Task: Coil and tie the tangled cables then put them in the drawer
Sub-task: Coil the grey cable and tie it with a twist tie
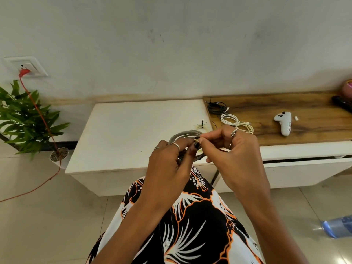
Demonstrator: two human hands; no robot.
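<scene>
My left hand (171, 159) grips a coiled grey cable (185, 134) held just above the front edge of the white cabinet top (133, 130). My right hand (228, 149) pinches a thin tie (196, 139) at the coil, thumb and forefinger meeting my left fingertips. A coiled black cable (216, 107) and a coiled white cable (236, 122) lie on the wooden top (285, 109) to the right. Loose pale ties (202, 126) lie on the white top behind the coil. The drawer front (304, 168) sits below the wooden top.
A white game controller (283, 123) lies on the wooden top, dark objects at its far right edge. A potted plant (24, 119) stands at the left, with a red cord (38, 109) running from a wall socket to the floor. A blue bottle (337, 225) lies on the floor.
</scene>
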